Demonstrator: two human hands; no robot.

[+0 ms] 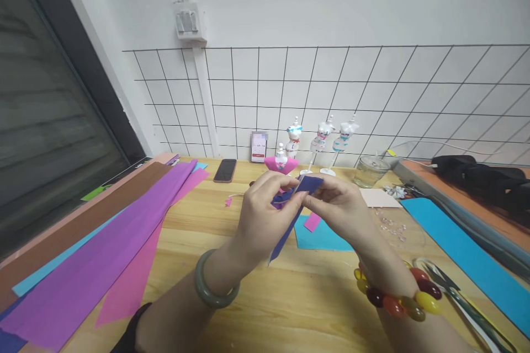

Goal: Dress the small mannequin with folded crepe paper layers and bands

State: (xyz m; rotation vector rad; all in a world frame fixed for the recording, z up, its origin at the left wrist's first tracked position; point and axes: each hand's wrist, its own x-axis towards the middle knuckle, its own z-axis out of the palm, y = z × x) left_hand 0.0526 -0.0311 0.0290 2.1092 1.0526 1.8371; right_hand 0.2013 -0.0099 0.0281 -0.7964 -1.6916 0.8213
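Note:
Both hands are raised over the middle of the wooden table (199,231), holding a dark blue strip of what looks like crepe paper (290,229). My left hand (265,212) pinches it between thumb and fingers, and part of the strip bends behind those fingers. The lower end hangs down at a slant. My right hand (342,204) grips the upper edge, its thumb close to the left thumb. Beneath the hands lies a light blue sheet (321,238) with a small pink strip (312,222) on it. Just behind stands a mini dress form (281,160) with pink paper round it.
Other small dress forms (323,135) stand along the back. A phone (225,170) lies flat; another phone (259,146) stands upright. Purple paper (103,242) and other coloured sheets cover the left side. A glass jar (370,170), a blue strip (467,256) and scissors (459,292) are at right.

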